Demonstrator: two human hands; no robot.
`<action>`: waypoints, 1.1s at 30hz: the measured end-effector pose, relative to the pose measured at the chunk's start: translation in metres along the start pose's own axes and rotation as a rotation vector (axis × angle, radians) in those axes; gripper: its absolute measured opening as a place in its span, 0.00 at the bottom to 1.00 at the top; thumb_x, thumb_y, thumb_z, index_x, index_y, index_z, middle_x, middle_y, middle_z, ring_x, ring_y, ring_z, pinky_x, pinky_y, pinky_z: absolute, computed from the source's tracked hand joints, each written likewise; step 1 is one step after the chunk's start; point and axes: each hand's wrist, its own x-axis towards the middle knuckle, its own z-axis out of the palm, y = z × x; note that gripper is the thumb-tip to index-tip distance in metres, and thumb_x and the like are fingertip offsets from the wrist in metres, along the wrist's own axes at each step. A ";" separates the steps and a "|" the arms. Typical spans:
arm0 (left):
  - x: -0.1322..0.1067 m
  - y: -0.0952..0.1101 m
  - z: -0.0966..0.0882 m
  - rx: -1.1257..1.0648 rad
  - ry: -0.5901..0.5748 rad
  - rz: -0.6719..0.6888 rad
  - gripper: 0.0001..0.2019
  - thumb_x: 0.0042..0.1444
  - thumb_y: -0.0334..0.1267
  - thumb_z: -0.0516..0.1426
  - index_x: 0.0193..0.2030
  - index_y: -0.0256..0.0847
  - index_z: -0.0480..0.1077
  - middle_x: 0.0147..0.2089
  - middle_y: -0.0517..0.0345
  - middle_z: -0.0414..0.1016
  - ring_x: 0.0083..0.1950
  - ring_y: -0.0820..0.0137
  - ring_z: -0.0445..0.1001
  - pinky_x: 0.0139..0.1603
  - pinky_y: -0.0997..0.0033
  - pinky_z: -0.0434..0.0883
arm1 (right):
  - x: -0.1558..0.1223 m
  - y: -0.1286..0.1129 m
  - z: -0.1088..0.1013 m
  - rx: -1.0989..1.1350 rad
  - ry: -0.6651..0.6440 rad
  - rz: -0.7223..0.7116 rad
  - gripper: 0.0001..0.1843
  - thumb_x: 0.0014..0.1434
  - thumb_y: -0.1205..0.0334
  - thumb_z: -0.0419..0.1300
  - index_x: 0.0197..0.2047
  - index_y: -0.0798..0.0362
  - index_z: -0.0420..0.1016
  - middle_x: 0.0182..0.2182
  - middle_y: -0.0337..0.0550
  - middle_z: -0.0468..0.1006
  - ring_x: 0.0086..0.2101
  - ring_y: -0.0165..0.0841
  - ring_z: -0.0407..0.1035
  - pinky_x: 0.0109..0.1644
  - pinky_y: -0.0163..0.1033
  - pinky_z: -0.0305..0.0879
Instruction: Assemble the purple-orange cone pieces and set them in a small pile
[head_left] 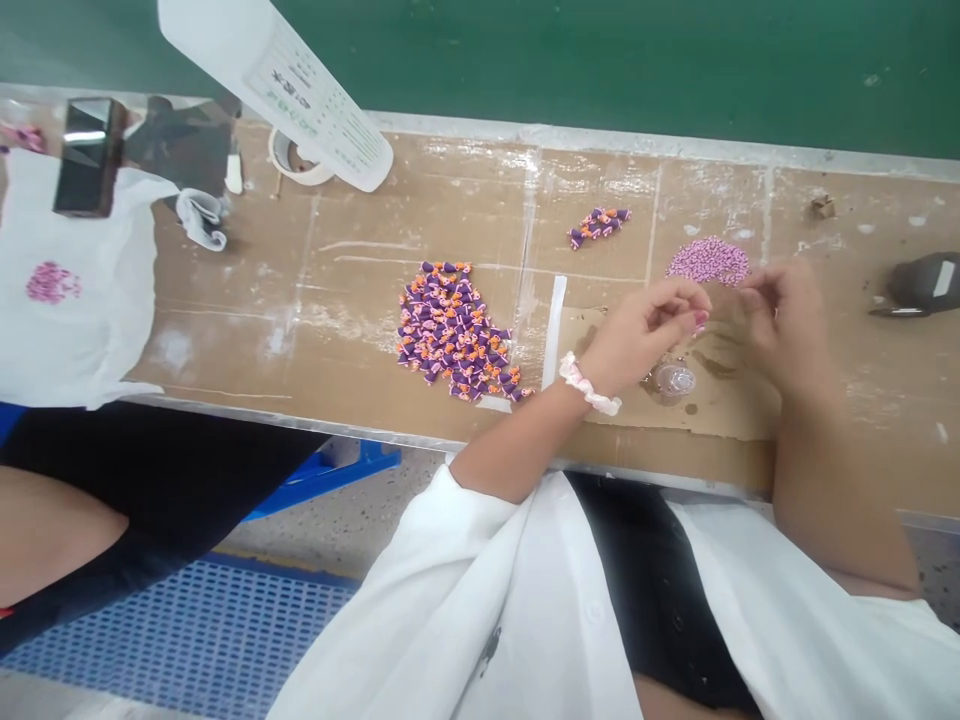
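Observation:
My left hand [651, 328] is over the cardboard-covered bench [360, 300], fingers curled in a pinch on something too small to make out; a pale scrunchie sits on its wrist. My right hand [780, 318] is beside it, blurred, fingers bent toward the left hand. Just behind both hands lies a small heap of pink pieces [709, 261]. A large pile of purple-and-orange pieces [454, 332] lies to the left, and a few more purple pieces [598, 226] lie further back. A small clear round object [672, 380] rests below my hands.
A white plastic bag [67, 290] with a dark box [88, 152] on it lies at the far left, near a tape roll [298, 160] and a white fan-like object [300, 95]. A dark tool [921, 284] lies far right. Another person's legs [82, 520] are at lower left.

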 end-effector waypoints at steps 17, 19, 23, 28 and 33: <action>0.002 -0.002 0.000 -0.150 -0.141 -0.104 0.19 0.50 0.49 0.64 0.37 0.34 0.70 0.29 0.62 0.71 0.27 0.83 0.68 0.29 0.79 0.67 | -0.020 -0.030 -0.016 0.400 -0.057 -0.358 0.04 0.61 0.66 0.58 0.39 0.48 0.68 0.33 0.39 0.69 0.35 0.30 0.66 0.38 0.40 0.62; 0.003 -0.003 -0.001 -0.127 -0.158 -0.113 0.17 0.51 0.48 0.63 0.36 0.34 0.69 0.29 0.63 0.71 0.26 0.82 0.68 0.28 0.79 0.67 | -0.020 -0.031 -0.018 0.349 -0.058 -0.378 0.04 0.60 0.67 0.58 0.38 0.48 0.69 0.33 0.40 0.70 0.35 0.31 0.67 0.38 0.40 0.64; 0.003 -0.005 -0.001 -0.130 -0.169 -0.100 0.11 0.55 0.43 0.60 0.36 0.35 0.67 0.29 0.64 0.69 0.26 0.83 0.68 0.28 0.80 0.68 | -0.022 -0.034 -0.016 0.341 -0.004 -0.394 0.05 0.58 0.68 0.61 0.37 0.48 0.71 0.33 0.40 0.72 0.35 0.31 0.69 0.37 0.40 0.65; 0.002 -0.003 0.003 -0.190 -0.167 -0.045 0.13 0.56 0.44 0.59 0.36 0.36 0.66 0.29 0.66 0.66 0.25 0.85 0.66 0.27 0.81 0.66 | -0.030 -0.043 -0.006 0.626 0.156 -0.354 0.22 0.51 0.76 0.65 0.47 0.45 0.73 0.35 0.38 0.74 0.33 0.28 0.70 0.33 0.36 0.66; 0.001 -0.001 0.005 -0.185 -0.188 -0.022 0.14 0.57 0.46 0.59 0.36 0.36 0.64 0.31 0.65 0.66 0.25 0.85 0.64 0.26 0.81 0.64 | -0.035 -0.053 -0.006 0.728 0.161 -0.317 0.30 0.47 0.81 0.63 0.50 0.44 0.72 0.34 0.37 0.73 0.29 0.25 0.69 0.26 0.31 0.65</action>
